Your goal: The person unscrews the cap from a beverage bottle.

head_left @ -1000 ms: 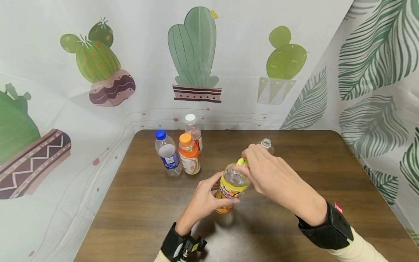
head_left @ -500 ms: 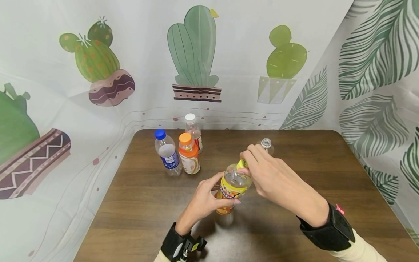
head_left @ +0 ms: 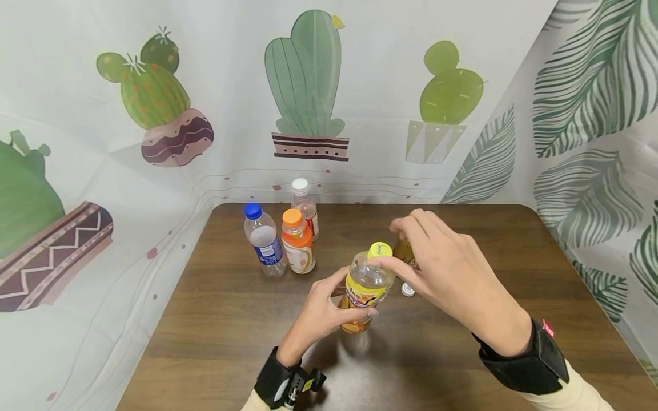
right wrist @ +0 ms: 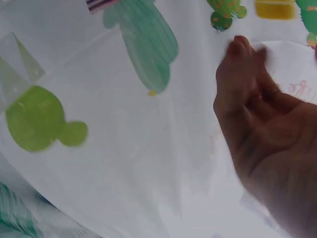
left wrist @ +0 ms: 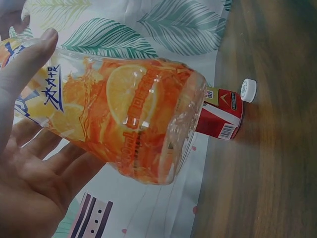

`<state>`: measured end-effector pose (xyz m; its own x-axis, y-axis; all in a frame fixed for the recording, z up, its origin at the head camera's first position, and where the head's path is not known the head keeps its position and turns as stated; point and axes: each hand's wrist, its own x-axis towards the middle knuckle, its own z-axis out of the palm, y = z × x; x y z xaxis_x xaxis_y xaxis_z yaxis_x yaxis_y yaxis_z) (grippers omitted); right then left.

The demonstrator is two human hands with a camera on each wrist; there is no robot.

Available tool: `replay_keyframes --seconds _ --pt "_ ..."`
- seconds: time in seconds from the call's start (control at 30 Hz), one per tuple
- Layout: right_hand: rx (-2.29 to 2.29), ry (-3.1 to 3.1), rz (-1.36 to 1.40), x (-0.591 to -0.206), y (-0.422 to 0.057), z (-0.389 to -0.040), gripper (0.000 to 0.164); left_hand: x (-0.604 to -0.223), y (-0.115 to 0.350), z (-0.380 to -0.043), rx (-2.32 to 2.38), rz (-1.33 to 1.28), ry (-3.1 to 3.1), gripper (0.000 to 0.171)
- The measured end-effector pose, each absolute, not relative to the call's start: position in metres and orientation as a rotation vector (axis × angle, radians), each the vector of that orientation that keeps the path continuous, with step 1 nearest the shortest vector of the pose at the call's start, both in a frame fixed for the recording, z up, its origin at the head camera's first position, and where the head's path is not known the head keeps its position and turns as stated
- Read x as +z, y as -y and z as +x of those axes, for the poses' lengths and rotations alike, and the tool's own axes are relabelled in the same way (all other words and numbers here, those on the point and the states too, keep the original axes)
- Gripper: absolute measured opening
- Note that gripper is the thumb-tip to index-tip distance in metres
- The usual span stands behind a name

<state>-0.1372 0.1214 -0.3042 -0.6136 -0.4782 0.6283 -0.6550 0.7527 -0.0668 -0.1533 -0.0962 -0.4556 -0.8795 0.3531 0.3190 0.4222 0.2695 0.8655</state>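
My left hand (head_left: 324, 308) grips a clear plastic juice bottle (head_left: 362, 294) round its yellow and orange label, fingers on one side and thumb on the other. The bottle leans, its yellow cap (head_left: 380, 250) sitting on the neck. In the left wrist view orange slices show on the bottle's lower part (left wrist: 133, 99), raised above the wooden table. Just right of the cap, my right hand (head_left: 454, 274) has its fingers spread away from it, the thumb tip overlapping the cap's lower edge. The right wrist view shows that hand (right wrist: 267, 119) with nothing between its fingers.
A blue-capped bottle (head_left: 266, 245), an orange-capped bottle (head_left: 298, 248) and a white-capped bottle (head_left: 307, 211) stand at the back left of the table (head_left: 221, 337). Behind my right hand, another bottle (head_left: 404, 252) is partly hidden. A loose white cap (head_left: 408, 290) lies near it.
My right hand has loosened from the yellow cap; its fingers have spread and moved right, uncovering the cap top and the white cap on the table. My left hand keeps its grip on the juice bottle.
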Motion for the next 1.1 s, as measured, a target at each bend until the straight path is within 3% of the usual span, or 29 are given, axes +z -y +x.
replay_keyframes --seconds 0.13,0.33,0.67,1.1 --pt "0.379 2.344 0.707 -0.301 -0.115 -0.132 0.048 -0.454 0.096 -0.153 -1.704 -0.725 2.444 0.063" --pt "0.309 2.383 0.603 -0.308 -0.104 -0.131 0.061 -0.453 0.095 -0.152 -1.715 -0.734 2.428 0.062" --pt "0.379 2.367 0.604 -0.32 -0.094 -0.134 0.045 -0.451 0.095 -0.151 -1.686 -0.729 2.445 0.065" --pt "0.341 2.39 0.756 -0.314 -0.1 -0.137 0.04 -0.45 0.095 -0.149 -1.701 -0.74 2.45 0.065"
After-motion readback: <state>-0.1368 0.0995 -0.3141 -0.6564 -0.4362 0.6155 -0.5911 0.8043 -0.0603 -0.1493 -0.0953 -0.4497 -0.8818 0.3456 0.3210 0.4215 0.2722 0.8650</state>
